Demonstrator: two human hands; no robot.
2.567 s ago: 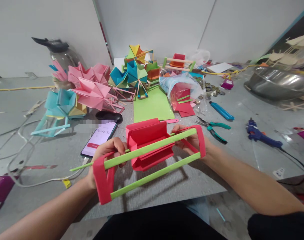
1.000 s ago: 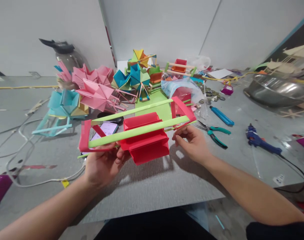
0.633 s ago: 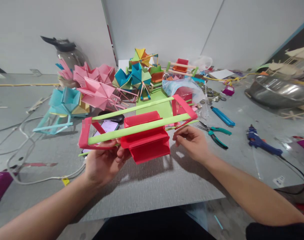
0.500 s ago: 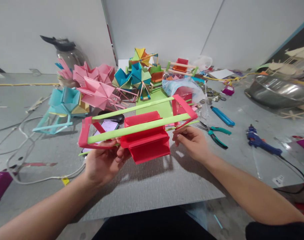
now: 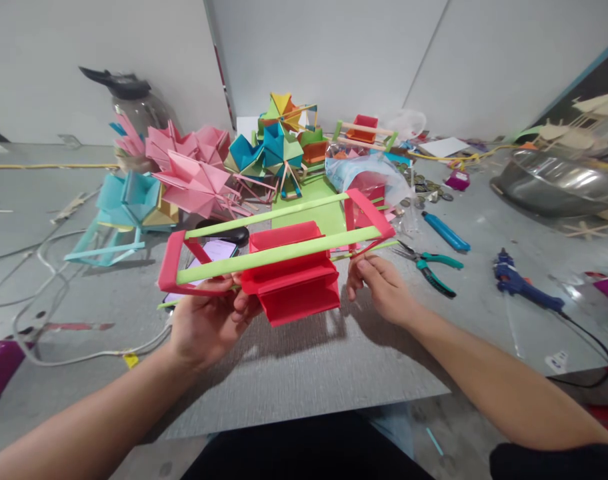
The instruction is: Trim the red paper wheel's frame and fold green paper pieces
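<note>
Red-and-green paper model [image 5: 284, 253] was held up over the grey surface [image 5: 284, 387], directly before the person, its right end higher in view than its left. Two light-green strips ran between its red end frames, and a folded red box [image 5: 301, 303] sat at the middle. The left hand [image 5: 209, 327] was grasping the model from beneath, palm up, fingers by the left frame and the box's side. The right hand [image 5: 384, 287] had its fingers curled in just below the right frame, near a thin green stick [image 5: 387, 245]; whether it gripped or merely brushed anything there, I could not tell.

A phone [image 5: 219, 251] lay partly hidden behind the left frame, with a black rounded object [image 5: 237, 235] beside it. Light-green sheets [image 5: 329, 220] lay beyond the model. To the right were teal-handled pliers [image 5: 441, 260], a blue tool [image 5: 445, 231] and a blue glue gun [image 5: 527, 281], while pink paper models [image 5: 197, 180] crowded the far left, next to a light-blue one [image 5: 119, 200]
</note>
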